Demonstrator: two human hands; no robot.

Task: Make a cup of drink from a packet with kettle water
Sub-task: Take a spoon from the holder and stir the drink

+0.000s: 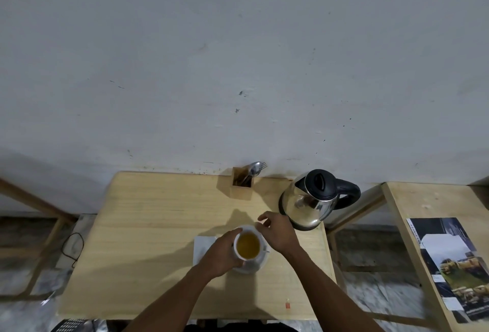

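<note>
Sitting on a white saucer near the middle of the wooden tabletop, a white cup filled with amber drink is wrapped from its 9 o'clock side by the left hand, whose grip is closed around the cup wall. The right hand is held at the cup's 2 o'clock, its grip loosely curled with thumb and fingers apart and nothing seen in it; whether the rim is touched cannot be told. A white napkin lies under the left hand, at the saucer's 9 o'clock.

A steel kettle with black lid and handle stands at 2 o'clock from the cup, close to the tabletop's right edge. A wooden holder with a spoon and fork is set against the far edge, at 12 o'clock, by the wall. Bare tabletop is left wide open toward 9 and 10 o'clock, and along the near edge, where only a small orange scrap lies at 5 o'clock. A narrow gap separates a second table at 3 o'clock, on which a printed brochure is laid; its writing is too blurred to be read.
</note>
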